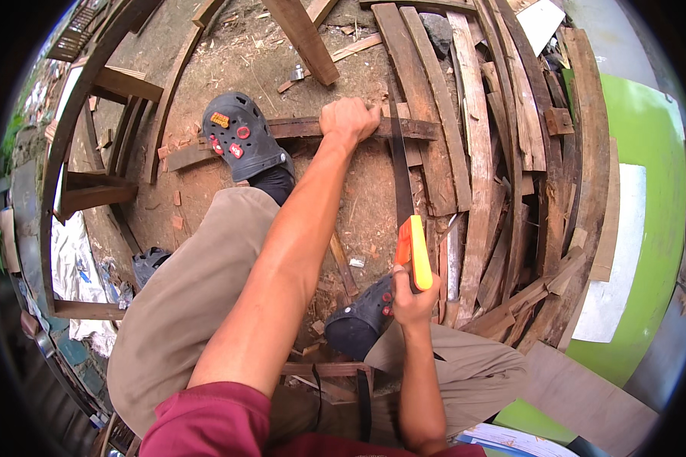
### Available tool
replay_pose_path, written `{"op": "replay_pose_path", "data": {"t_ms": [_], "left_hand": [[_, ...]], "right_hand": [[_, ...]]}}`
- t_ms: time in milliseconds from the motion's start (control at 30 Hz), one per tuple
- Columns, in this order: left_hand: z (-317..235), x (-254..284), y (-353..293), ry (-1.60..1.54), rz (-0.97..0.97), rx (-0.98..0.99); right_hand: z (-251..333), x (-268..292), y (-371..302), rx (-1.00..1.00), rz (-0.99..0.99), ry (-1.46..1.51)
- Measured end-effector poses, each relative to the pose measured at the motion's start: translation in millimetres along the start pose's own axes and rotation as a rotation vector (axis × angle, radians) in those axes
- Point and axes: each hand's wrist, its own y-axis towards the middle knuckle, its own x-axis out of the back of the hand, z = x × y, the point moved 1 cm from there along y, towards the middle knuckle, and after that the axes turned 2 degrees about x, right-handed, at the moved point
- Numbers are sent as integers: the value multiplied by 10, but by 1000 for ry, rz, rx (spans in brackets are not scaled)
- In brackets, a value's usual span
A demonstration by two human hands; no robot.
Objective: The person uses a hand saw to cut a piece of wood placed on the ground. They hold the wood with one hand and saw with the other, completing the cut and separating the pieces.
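A dark wooden strip [301,128] lies crosswise on the ground, its right end over the boards beside it. My left hand [349,122] is closed over it, pressing down from above. My left foot, in a dark grey clog [240,133], rests on its left part. In my right hand [415,298] is a handsaw [402,179], held by its yellow and orange handle. The saw's blade points away from me and crosses the strip just right of my left hand. How deep the teeth sit in the wood cannot be made out.
Old wooden boards [476,152] lie piled along the right, beside a green panel [648,206]. Wooden frames [103,198] stand at the left, and a post [305,42] rises ahead. My other clog [358,316] is near the saw handle. Wood scraps litter the dirt.
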Motion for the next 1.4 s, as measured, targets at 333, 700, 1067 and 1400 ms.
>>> {"op": "replay_pose_path", "data": {"t_ms": [333, 700, 1067, 1400], "left_hand": [[-72, 71, 32, 120, 71, 63], [-50, 144, 103, 90, 78, 45], [15, 76, 49, 87, 100, 34], [-78, 43, 98, 28, 28, 36]], "right_hand": [[93, -30, -208, 191, -16, -164], [4, 144, -424, 315, 7, -270], [-22, -110, 280, 282, 73, -240], [169, -571, 1457, 175, -30, -38]]}}
